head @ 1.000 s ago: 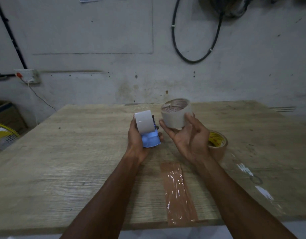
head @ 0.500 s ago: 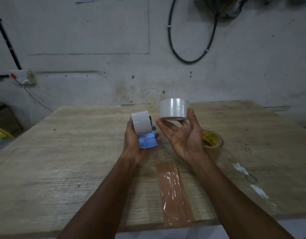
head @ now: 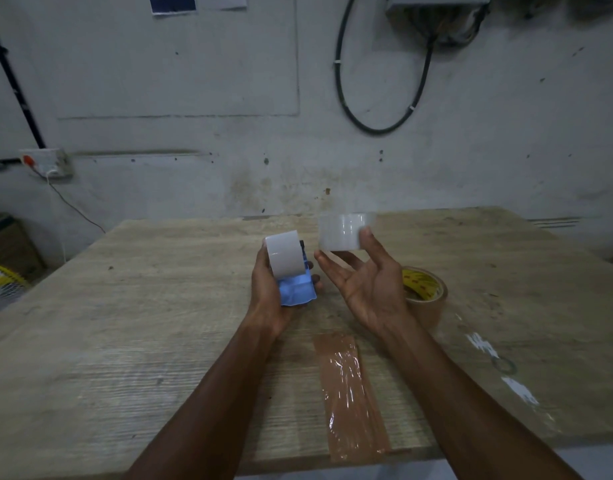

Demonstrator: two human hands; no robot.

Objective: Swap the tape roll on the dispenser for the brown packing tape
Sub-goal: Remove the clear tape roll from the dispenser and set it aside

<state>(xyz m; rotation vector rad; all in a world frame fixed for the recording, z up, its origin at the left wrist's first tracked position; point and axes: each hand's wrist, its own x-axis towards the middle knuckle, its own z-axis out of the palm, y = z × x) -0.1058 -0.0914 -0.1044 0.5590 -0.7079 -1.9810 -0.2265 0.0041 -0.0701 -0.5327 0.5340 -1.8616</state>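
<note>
My left hand (head: 263, 292) grips a blue tape dispenser (head: 296, 291) that carries a whitish tape roll (head: 285, 252), held above the middle of the table. Just to the right, my right hand (head: 371, 289) is palm up, holding a second pale, translucent tape roll (head: 343, 230) between thumb and fingertips. That roll is blurred and seen side on. The brown packing tape roll (head: 426, 299), with a yellow printed core, lies flat on the table behind my right wrist, partly hidden by it.
A wooden table (head: 125, 323) stands against a grey wall. A strip of brown tape (head: 350, 393) is stuck on it near the front edge. White marks (head: 516, 389) lie to the right. A yellow fan (head: 0, 282) and a box sit at the far left.
The pale roll in my right hand has turned from showing its core to side on and has risen onto the fingertips. My left hand with the dispenser has stayed in place.
</note>
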